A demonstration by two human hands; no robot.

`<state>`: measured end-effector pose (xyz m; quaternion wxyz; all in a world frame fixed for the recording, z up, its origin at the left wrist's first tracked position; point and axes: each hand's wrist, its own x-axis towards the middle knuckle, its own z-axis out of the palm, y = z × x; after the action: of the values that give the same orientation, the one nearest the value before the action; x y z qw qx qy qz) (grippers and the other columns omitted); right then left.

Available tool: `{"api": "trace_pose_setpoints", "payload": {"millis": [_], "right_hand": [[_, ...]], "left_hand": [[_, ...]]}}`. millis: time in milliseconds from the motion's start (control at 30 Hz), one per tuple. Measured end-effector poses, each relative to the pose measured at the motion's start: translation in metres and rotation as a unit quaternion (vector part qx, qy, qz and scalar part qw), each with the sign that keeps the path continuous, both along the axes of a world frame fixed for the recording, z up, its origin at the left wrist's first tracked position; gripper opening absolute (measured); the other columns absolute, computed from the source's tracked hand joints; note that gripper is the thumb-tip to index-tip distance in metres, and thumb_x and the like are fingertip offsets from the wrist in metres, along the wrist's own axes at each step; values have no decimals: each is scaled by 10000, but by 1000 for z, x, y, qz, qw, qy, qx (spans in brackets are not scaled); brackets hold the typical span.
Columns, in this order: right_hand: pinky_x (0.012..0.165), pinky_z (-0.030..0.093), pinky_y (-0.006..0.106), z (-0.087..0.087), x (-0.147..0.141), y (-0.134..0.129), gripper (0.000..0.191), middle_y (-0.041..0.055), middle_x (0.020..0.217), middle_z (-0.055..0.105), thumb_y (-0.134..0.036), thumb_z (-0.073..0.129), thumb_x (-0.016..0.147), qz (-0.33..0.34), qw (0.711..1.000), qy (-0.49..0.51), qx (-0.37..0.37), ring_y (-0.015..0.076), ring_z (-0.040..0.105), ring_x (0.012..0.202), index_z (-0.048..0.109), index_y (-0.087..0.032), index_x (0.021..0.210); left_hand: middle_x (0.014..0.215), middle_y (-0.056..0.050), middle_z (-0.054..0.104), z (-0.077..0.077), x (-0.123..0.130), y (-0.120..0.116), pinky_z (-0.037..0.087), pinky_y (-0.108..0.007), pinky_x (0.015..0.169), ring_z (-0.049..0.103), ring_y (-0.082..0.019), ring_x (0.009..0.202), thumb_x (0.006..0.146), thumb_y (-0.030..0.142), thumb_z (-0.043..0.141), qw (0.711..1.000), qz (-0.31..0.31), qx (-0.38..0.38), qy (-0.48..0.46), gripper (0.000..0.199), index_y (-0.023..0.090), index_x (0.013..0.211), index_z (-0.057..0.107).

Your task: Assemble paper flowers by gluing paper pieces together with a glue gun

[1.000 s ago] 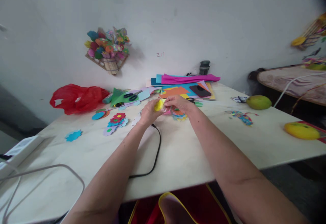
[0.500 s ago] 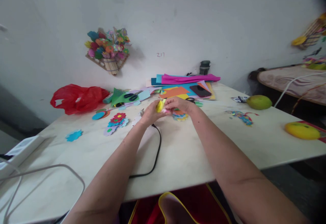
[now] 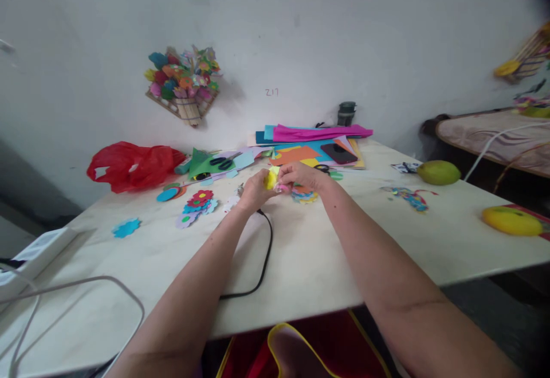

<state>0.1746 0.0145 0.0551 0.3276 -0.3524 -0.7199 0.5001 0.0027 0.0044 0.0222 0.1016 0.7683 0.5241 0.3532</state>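
Observation:
Over the middle of the table, my left hand (image 3: 256, 189) is closed on a small yellow paper piece (image 3: 271, 179), which looks like a flower cutout. My right hand (image 3: 298, 175) meets it from the right, its fingers pinched at the piece's edge. A bit of pink shows below the fingertips; I cannot make out what it is. Under and beside my right hand lie layered paper flowers (image 3: 305, 196) in blue, yellow and orange. Left of my hands rest a red paper flower (image 3: 200, 197) and a lilac one (image 3: 187, 220).
Scissors (image 3: 222, 162) lie on green paper at the back left, by a red plastic bag (image 3: 133, 166). A phone (image 3: 339, 153) rests on coloured sheets. A black cable (image 3: 267, 252) curves below my hands. Two mangoes (image 3: 511, 220) sit at the right; a power strip (image 3: 36, 252) at the left.
Both hands stay nearly in place. The yellow piece has turned slightly between the fingers and shows a little more of its face.

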Motion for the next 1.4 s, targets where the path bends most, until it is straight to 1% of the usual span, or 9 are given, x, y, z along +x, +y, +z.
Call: {"api": "trace_pose_setpoints", "payload": {"millis": [167,300,533,733,867,967,1200,1300,1400], "right_hand": [[391,271,195,0,-1,1,87,-48,403,435,-141,572,597,-29,1000,1,-7,64,380,392,522,-152,527],[369,238,200,0,-2,3,95,-55,402,421,-126,562,589,-44,999,-28,10,57,344,368,504,-160,522],[366,238,199,0,-4,4,118,-53,393,406,-95,538,553,-58,997,-50,-14,56,332,378,465,-163,490],[393,314,203,1,-1,2,101,-21,441,475,-131,556,578,-30,998,-23,-45,73,407,410,490,-157,506],[398,332,204,-7,-1,10,83,-11,445,496,-164,576,585,-2,998,1,-62,84,432,418,522,-155,522],[388,328,205,-13,-2,16,71,-17,431,492,-168,559,580,-2,996,37,-79,85,427,401,518,-164,521],[371,301,201,-10,-2,11,110,-26,406,472,-133,548,583,-38,997,52,-42,74,398,379,506,-163,486],[373,306,199,-9,-1,11,106,-25,410,472,-132,544,594,-44,997,53,-27,74,401,387,515,-161,496],[372,313,201,-9,0,12,123,-24,418,476,-168,560,607,-49,997,63,-16,76,408,388,507,-165,496]], "left_hand": [[647,29,505,-2,0,2,312,-238,570,448,-123,610,625,421,744,999,-2,6,-34,362,177,811,553],[627,36,489,-3,0,3,298,-232,553,412,-106,586,628,457,727,998,-5,6,-58,360,169,763,558],[578,56,416,1,-3,1,266,-225,521,362,-89,568,580,531,723,992,-46,-56,-99,426,152,695,567],[655,27,506,8,-2,-5,328,-233,568,438,-103,615,541,491,773,978,-85,-118,-152,457,129,776,622],[823,-27,614,9,-1,-6,420,-264,690,555,-150,745,478,423,828,948,-149,-143,-242,600,133,957,612],[828,-39,625,9,-1,-6,436,-274,687,576,-161,750,467,423,840,938,-155,-152,-271,650,130,992,593],[821,-45,646,9,-3,-6,440,-281,692,591,-156,747,550,463,803,932,-178,-142,-281,555,126,958,635],[831,-44,656,8,-3,-5,450,-291,716,596,-156,748,565,456,797,925,-187,-152,-294,582,127,1019,641],[942,-75,673,7,-3,-4,451,-315,795,606,-184,849,615,447,769,928,-202,-131,-284,600,130,1106,631]]}}
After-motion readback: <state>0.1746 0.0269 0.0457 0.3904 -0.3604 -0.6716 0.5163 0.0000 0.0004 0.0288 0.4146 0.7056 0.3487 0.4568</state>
